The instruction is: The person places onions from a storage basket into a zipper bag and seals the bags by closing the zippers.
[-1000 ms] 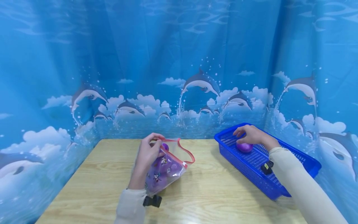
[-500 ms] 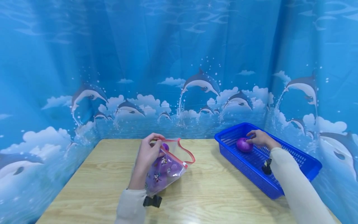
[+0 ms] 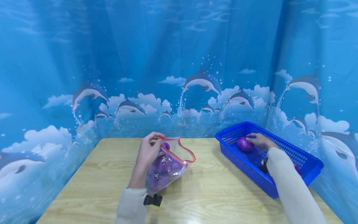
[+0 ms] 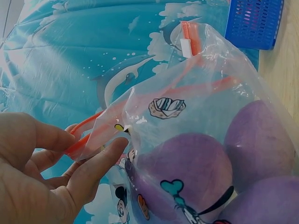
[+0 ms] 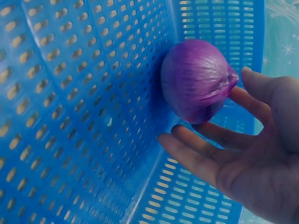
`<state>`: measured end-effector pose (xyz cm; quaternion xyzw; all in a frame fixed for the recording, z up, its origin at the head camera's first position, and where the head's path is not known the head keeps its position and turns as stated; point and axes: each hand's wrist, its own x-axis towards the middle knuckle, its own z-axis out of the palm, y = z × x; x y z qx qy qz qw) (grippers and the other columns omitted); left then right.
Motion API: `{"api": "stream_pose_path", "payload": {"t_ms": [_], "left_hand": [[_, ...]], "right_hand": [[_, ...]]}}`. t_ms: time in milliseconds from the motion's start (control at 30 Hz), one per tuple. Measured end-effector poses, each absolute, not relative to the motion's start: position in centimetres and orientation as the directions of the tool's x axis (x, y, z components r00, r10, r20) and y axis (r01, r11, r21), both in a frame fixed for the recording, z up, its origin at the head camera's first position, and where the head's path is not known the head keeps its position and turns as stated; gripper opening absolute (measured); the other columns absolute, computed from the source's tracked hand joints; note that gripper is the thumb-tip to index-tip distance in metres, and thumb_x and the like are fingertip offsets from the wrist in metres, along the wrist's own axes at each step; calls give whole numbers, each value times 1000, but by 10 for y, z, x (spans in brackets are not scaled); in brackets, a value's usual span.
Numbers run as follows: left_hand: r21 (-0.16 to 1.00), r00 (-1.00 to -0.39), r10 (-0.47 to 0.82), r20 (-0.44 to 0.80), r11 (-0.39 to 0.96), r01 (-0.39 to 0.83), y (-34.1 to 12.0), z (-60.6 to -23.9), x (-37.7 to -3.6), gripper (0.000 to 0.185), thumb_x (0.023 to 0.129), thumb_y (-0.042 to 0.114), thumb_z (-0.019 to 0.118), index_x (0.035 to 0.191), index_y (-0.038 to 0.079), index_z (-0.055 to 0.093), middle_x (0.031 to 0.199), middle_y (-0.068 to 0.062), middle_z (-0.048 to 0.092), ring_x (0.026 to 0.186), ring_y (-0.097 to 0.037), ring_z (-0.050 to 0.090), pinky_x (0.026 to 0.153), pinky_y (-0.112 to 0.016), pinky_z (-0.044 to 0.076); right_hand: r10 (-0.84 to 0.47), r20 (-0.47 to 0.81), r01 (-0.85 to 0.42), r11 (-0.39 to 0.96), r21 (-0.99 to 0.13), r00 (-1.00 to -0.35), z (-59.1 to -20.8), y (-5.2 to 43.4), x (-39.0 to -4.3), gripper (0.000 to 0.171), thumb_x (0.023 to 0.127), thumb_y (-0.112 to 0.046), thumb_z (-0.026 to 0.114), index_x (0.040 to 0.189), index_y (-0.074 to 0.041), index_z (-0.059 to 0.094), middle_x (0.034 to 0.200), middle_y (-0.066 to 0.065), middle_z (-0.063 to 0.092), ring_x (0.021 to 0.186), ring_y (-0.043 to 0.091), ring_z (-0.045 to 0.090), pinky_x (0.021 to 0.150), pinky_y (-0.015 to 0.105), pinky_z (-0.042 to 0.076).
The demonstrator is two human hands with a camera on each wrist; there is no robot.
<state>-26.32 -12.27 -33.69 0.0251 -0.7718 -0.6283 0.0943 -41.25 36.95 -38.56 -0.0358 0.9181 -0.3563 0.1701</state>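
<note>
Looks like onions are going from the blue basket (image 3: 307, 157) into the zip bag (image 3: 167, 166), and it's partway through. The bag sits on the wooden table (image 3: 92, 183), well left of the basket, and already has several purple onions bulging inside; the left-wrist view shows at least three. The left hand (image 3: 148, 155) pinches the bag's red zip edge between thumb and fingers, holding the mouth open.

In the basket's far-left corner there's one purple onion (image 3: 245, 144), with the right hand (image 3: 258, 140) right against it. Fingers are loosely curved around it from the right, touching but not really clamped on. I can't call that a proper grip. There's a hint of another purple thing (image 3: 297, 168) toward the basket's near end, mostly hidden by the sleeve.

Compared with a second ago, the right hand was over the top of the onion; now it's shifted to the side of it. The left hand and the bag haven't moved.
</note>
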Motion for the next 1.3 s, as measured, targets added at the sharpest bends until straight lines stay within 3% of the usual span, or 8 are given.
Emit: {"api": "stream_pose_path", "payload": {"t_ms": [233, 467, 633, 933, 1300], "left_hand": [[974, -980, -159, 119, 212, 84, -123, -336, -263, 21, 104, 9, 52, 118, 8, 68, 119, -17, 59, 89, -23, 65, 76, -31, 67], [974, -980, -160, 116, 211, 81, -123, -336, -262, 22, 105, 9, 52, 119, 8, 68, 119, -18, 59, 89, -23, 64, 75, -31, 67], [974, -981, -158, 112, 213, 77, -123, -336, -262, 22, 105, 9, 52, 120, 7, 68, 119, -19, 58, 86, -22, 64, 74, -30, 67], [975, -981, -163, 104, 213, 68, -122, -335, -262, 22, 104, 8, 52, 119, 8, 68, 118, -18, 58, 85, -21, 64, 73, -30, 66], [973, -981, -162, 105, 219, 68, -122, -335, -262, 23, 105, 8, 51, 121, 7, 68, 119, -17, 58, 85, -21, 64, 73, -29, 66]], "right_hand": [[-193, -274, 56, 715, -697, -942, -387, 366, -413, 56, 109, -31, 49, 147, 9, 41, 149, 46, 30, 129, 61, 48, 87, 58, 64], [-228, -354, 114, 676, -728, -907, -388, 361, -412, 79, 104, -38, 60, 155, 10, 24, 153, 44, 23, 136, 62, 42, 95, 57, 62], [-237, -387, 136, 674, -726, -891, -388, 360, -408, 86, 102, -40, 63, 156, 10, 19, 155, 43, 21, 135, 60, 44, 96, 57, 62], [-263, -392, 136, 654, -744, -881, -389, 361, -409, 82, 100, -36, 67, 155, 8, 25, 152, 40, 25, 129, 52, 52, 97, 55, 62], [-318, -312, 30, 656, -755, -895, -379, 357, -410, 71, 94, -29, 75, 147, 1, 38, 146, 33, 35, 121, 41, 58, 99, 60, 59]]}}
